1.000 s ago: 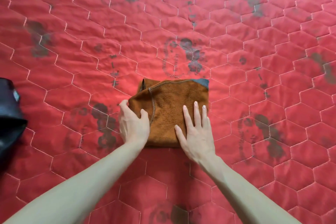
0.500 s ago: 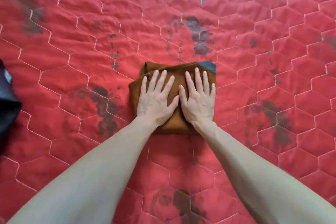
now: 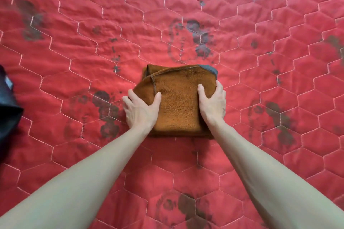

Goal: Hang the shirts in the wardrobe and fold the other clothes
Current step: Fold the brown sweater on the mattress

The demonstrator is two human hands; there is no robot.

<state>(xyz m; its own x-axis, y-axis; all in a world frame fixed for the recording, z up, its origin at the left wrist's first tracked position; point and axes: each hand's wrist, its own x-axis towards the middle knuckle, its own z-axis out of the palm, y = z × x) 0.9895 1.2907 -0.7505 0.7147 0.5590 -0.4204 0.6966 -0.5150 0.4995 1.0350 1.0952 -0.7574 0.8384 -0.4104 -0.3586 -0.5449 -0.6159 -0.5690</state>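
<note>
Folded brown garment (image 3: 178,102), between both hands' grip

Folded garment (image 3: 178,102): brown cloth, fleecy napped pile, matt; stitched hem along the top fold; small grey fabric patch at the far right corner.
Quilt (image 3: 260,61): red woven cloth, matt, lightly wrinkled and puffy, pale hexagonal stitching, faded dark printed motifs.
Dark item (image 3: 7,109) at left edge: black cloth, smooth, slight sheen.
</note>
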